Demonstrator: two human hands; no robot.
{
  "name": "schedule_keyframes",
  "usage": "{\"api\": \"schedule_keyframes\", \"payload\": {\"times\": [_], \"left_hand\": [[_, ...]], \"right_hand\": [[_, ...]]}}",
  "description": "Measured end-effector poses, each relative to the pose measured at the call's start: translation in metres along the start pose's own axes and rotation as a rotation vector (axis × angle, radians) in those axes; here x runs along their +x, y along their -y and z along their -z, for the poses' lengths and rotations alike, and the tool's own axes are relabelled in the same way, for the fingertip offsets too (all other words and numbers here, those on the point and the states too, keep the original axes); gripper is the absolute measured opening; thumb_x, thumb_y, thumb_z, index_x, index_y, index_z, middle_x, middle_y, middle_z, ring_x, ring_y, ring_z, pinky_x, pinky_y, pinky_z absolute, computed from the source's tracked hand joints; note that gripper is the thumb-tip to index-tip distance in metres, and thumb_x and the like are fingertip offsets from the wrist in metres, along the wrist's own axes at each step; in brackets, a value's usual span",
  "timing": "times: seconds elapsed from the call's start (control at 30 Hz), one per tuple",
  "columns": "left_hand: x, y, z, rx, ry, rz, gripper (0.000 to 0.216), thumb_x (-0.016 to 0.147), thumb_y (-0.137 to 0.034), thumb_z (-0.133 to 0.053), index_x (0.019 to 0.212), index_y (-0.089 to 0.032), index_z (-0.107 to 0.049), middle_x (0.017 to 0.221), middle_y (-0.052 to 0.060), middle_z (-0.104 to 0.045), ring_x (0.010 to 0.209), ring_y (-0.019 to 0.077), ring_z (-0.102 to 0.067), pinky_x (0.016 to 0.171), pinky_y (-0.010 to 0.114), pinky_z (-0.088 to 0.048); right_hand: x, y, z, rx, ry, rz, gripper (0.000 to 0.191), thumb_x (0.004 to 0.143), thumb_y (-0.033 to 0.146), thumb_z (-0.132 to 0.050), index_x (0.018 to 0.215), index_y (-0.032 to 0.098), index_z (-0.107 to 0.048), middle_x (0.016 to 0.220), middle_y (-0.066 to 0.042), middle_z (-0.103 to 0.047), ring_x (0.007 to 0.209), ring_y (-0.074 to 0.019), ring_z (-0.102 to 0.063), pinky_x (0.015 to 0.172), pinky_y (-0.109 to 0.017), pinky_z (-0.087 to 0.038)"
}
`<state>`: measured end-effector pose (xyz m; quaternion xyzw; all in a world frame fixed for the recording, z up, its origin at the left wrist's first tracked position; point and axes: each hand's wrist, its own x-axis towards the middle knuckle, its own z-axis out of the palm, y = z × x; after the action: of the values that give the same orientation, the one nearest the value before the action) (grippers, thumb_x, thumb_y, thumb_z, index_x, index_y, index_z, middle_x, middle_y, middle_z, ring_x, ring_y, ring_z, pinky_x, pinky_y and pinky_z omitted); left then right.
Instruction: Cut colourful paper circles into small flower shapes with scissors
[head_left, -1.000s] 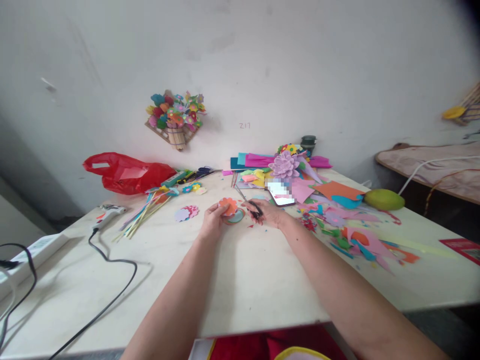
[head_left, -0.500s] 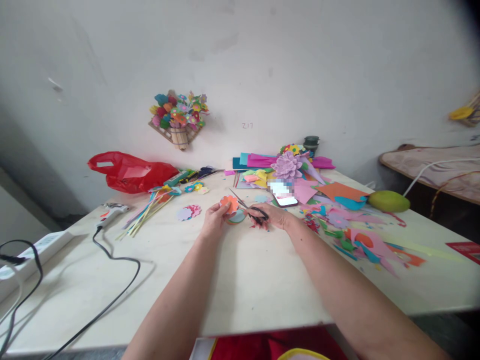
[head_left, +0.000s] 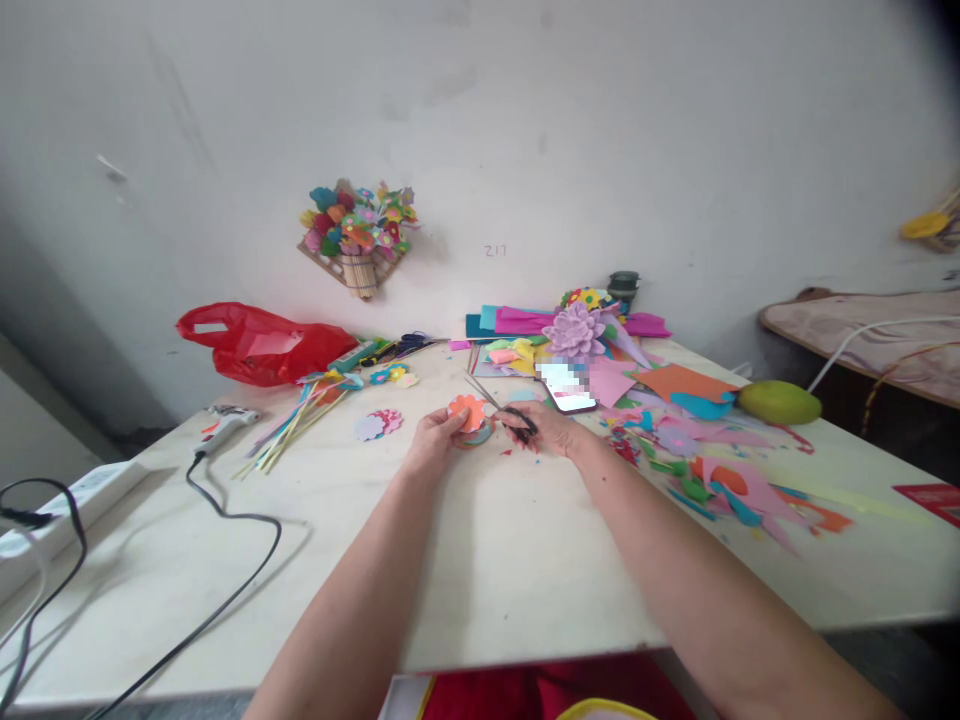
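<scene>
Pinched in my left hand [head_left: 437, 440] is an orange scalloped flower cutout [head_left: 468, 414], held just above the table [head_left: 517, 590]. My right hand [head_left: 546, 427] grips a pair of scissors [head_left: 517, 418] by the dark handles. Their thin metal blades point up and left, right beside the cutout's right edge. Under the cutout lies a pale blue round piece [head_left: 477, 436], partly covered. Tiny red scraps [head_left: 506, 453] lie below the scissors. Off to the left rest lilac and pink scalloped cutouts [head_left: 379, 425].
A phone [head_left: 567, 388] lies behind my right hand. Coloured scraps [head_left: 739, 480] spread over the right side, near a green mango-like fruit [head_left: 780, 402]. On the left are a glue gun [head_left: 225, 428] with its cord, thin sticks [head_left: 292, 430], a red bag [head_left: 262, 345] and a power strip [head_left: 71, 505].
My left hand has shifted slightly right with the orange cutout, which looks turned a little. The scissors have moved slightly right, and their blades look closer together.
</scene>
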<state>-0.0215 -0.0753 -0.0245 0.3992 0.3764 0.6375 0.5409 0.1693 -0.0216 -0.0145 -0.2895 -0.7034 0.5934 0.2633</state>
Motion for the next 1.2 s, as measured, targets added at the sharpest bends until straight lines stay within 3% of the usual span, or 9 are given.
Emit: {"api": "schedule_keyframes", "payload": {"times": [0.37, 0.63, 0.83, 1.2], "left_hand": [[0.001, 0.001, 0.001, 0.008, -0.031, -0.016, 0.029, 0.056, -0.028, -0.081, 0.072, -0.007, -0.068, 0.073, 0.011, -0.070, 0.066, 0.0194, -0.066, 0.063, 0.028, -0.054], [0.002, 0.000, 0.003, -0.019, -0.054, -0.047, 0.028, 0.055, -0.027, -0.080, 0.072, -0.008, -0.068, 0.074, 0.011, -0.070, 0.071, 0.0226, -0.067, 0.068, 0.033, -0.054], [0.005, 0.002, 0.004, -0.066, -0.085, -0.056, 0.029, 0.051, -0.026, -0.082, 0.069, -0.008, -0.068, 0.070, 0.009, -0.070, 0.065, 0.0187, -0.066, 0.070, 0.032, -0.054], [0.004, 0.002, 0.003, -0.030, -0.103, -0.063, 0.026, 0.050, -0.027, -0.082, 0.066, -0.010, -0.069, 0.068, 0.007, -0.070, 0.062, 0.0172, -0.065, 0.068, 0.029, -0.053]], "right_hand": [[-0.006, 0.006, 0.000, -0.091, 0.149, -0.024, 0.041, 0.077, 0.056, -0.054, 0.074, 0.015, -0.057, 0.065, -0.002, -0.060, 0.047, -0.0081, -0.052, 0.034, -0.017, -0.037], [-0.012, 0.012, 0.000, -0.115, 0.171, -0.009, 0.042, 0.079, 0.055, -0.053, 0.076, 0.014, -0.057, 0.068, -0.002, -0.059, 0.048, -0.0082, -0.053, 0.036, -0.017, -0.038], [-0.010, 0.010, 0.000, -0.106, 0.168, -0.063, 0.043, 0.077, 0.056, -0.055, 0.087, 0.015, -0.058, 0.069, -0.002, -0.060, 0.049, -0.0089, -0.054, 0.038, -0.018, -0.039], [-0.010, 0.013, -0.004, -0.143, 0.177, -0.035, 0.041, 0.080, 0.055, -0.051, 0.077, 0.015, -0.055, 0.065, -0.001, -0.058, 0.044, -0.0071, -0.050, 0.035, -0.017, -0.036]]}}
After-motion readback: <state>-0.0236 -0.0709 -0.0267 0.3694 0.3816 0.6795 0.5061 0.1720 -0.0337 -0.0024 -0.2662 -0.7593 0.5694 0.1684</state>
